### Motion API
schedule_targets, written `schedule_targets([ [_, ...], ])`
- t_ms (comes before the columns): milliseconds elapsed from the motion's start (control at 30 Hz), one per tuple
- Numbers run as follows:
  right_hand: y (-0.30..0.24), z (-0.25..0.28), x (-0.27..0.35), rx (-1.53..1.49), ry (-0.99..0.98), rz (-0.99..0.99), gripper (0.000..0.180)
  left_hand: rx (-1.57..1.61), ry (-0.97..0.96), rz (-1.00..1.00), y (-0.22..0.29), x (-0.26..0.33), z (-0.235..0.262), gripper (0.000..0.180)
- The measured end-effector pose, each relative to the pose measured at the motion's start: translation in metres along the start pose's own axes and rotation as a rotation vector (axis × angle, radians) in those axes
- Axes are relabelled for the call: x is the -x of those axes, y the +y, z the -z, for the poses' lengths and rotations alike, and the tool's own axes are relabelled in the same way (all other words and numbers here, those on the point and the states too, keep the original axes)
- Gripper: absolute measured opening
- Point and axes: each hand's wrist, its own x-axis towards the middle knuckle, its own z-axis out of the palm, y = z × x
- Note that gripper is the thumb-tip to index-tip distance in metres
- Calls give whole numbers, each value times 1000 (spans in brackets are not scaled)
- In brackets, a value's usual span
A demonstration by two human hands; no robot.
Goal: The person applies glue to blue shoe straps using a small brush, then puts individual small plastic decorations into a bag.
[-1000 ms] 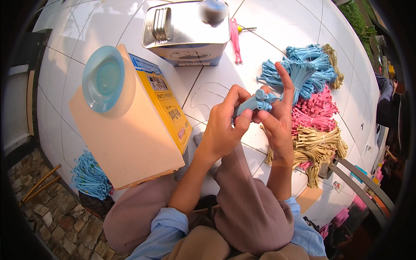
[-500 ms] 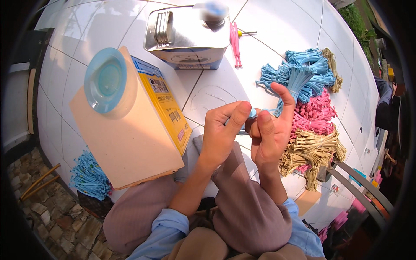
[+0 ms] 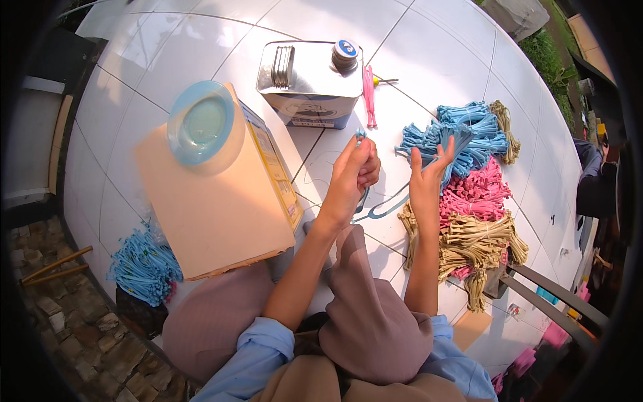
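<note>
Head view, near to far: left hand [image 3: 351, 177] pinched shut on the upper end of a blue band [image 3: 385, 209], now drawn clear of the right hand [image 3: 429, 184], which has opened, fingers spread, the band's loop trailing below it; blue bundles [image 3: 462, 134] lie beyond, metal can [image 3: 311, 80] toward the bench's far edge.

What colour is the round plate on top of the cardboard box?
Light blue plate, clearest in the head view.

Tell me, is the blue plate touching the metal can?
Apart. The head view shows the blue plate resting on the cardboard box, with a strip of white tiled table showing between it and the metal can.
</note>
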Motion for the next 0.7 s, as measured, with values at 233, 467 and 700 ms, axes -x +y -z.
schedule_targets([
  [233,-72,74,27,363,-206,-284,61,1,-170,-40,50,16,-52,33],
  [467,-77,146,35,696,14,-231,53,-158,-299,-149,122,33,-134,38],
  [700,-161,92,57,-616,-559,280,60,-169,-260,-134,145,76,-127,41],
])
